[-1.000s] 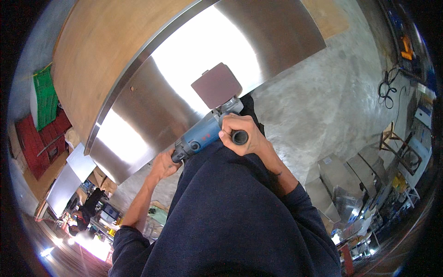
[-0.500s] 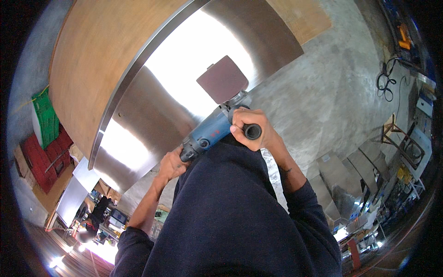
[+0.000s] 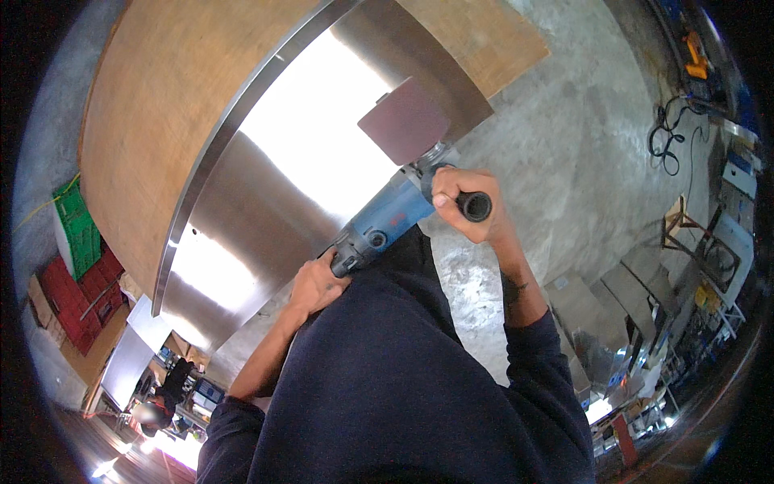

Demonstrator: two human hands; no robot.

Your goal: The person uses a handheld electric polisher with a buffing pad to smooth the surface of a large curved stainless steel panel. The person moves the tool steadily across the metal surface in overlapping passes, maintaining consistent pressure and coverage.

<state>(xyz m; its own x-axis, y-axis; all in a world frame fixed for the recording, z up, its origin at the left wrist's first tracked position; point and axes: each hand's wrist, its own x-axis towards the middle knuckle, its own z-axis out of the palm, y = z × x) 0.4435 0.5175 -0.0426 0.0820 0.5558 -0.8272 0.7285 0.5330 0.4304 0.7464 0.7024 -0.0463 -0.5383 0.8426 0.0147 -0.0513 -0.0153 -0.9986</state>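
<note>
A blue-bodied handheld power sander with black ends (image 3: 391, 214) is slanting across the person's front, its wide reddish-brown abrasive drum (image 3: 405, 123) overlapping the near-right part of a shiny silver metal sheet (image 3: 234, 189) in the view; whether the two are touching, I cannot tell. The left hand (image 3: 318, 284) is grasping the sander's black rear end, its grip wrapping around the casing. The right hand (image 3: 476, 179) is clenching its grip around the black round-ended side handle (image 3: 477, 207), close to the drum. The sheet's narrow raised rim is curving along a broad light-brown wooden table (image 3: 181, 97). Rough grey concrete floor (image 3: 564, 137) is stretching away to the right, where a looped black cable (image 3: 666, 141) is lying well apart from the sander.
</note>
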